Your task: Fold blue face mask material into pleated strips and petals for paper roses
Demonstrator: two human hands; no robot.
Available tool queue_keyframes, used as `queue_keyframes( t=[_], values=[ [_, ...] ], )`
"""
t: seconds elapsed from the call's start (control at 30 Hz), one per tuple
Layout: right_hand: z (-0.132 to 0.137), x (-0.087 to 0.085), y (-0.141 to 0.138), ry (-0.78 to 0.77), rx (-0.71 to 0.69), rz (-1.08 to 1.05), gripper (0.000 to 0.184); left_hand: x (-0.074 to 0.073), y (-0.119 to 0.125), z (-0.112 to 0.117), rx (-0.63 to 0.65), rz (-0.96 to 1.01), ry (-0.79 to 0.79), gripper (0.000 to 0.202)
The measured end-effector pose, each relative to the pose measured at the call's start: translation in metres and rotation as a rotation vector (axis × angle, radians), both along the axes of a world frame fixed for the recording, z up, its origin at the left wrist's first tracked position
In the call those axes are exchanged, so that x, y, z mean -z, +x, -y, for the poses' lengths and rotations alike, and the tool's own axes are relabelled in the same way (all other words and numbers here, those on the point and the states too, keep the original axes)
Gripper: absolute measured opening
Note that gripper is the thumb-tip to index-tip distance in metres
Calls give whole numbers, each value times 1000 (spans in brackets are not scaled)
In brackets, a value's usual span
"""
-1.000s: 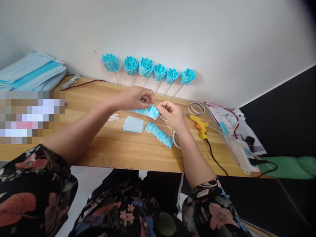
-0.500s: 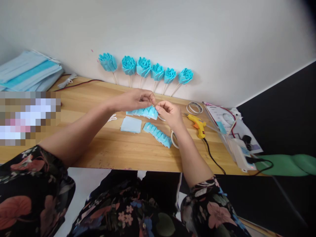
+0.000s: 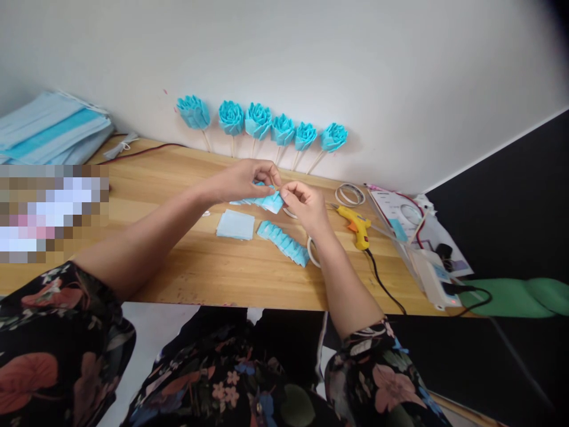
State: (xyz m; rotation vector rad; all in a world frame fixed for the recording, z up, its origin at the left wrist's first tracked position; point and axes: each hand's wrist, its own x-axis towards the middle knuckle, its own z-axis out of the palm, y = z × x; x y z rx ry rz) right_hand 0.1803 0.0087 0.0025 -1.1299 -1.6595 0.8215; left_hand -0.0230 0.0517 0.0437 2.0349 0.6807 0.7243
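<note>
My left hand (image 3: 246,179) and my right hand (image 3: 303,204) meet above the middle of a wooden table (image 3: 195,261). Both pinch one folded blue strip of petals (image 3: 267,201), the left from above, the right at its right end. A thin stick seems to lie between the fingertips, too small to be sure. Below the hands a second folded blue strip (image 3: 284,242) and a flat pale blue square stack (image 3: 236,225) rest on the wood.
Several finished blue paper roses (image 3: 258,120) on sticks lean against the wall. A yellow glue gun (image 3: 355,225) with a black cord lies to the right, beside tape rolls (image 3: 349,194) and a white power strip (image 3: 433,276). Blue face masks (image 3: 53,127) are piled far left.
The hands have drawn slightly closer together and the blue strip between them sits a little higher, more bunched at its right end. The head view shifted slightly.
</note>
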Motion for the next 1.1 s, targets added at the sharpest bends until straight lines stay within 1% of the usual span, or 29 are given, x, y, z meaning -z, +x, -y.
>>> queue_keyframes(
  t=[0.1, 0.2, 0.3, 0.4, 0.57, 0.7, 0.87, 0.97, 1.1],
  values=[
    [0, 1, -1, -54, -1, -115, 40, 0, 0, -1, -75, 36, 16, 17],
    [-1, 3, -4, -157, -26, -181, 48, 0, 0, -1, -163, 99, 22, 19],
    [1, 4, -9, -255, -105, -216, 49, 0, 3, 0, -224, 153, 24, 21],
    [5, 4, -15, -291, -169, -236, 47, 0, 6, 3, -252, 188, 24, 23],
    [5, 7, -18, -297, -132, -283, 46, 7, 12, 3, -246, 214, 34, 23],
    [2, 9, -19, -290, -66, -297, 35, 12, 14, 2, -236, 228, 36, 24],
    [3, 9, -20, -272, 8, -292, 32, 6, 13, 7, -217, 192, -9, 29],
    [3, 8, -21, -274, 22, -320, 29, 3, 12, 9, -203, 158, -1, 34],
    [4, 7, -22, -272, 15, -334, 25, 4, 13, 10, -196, 146, 0, 37]
  ],
)
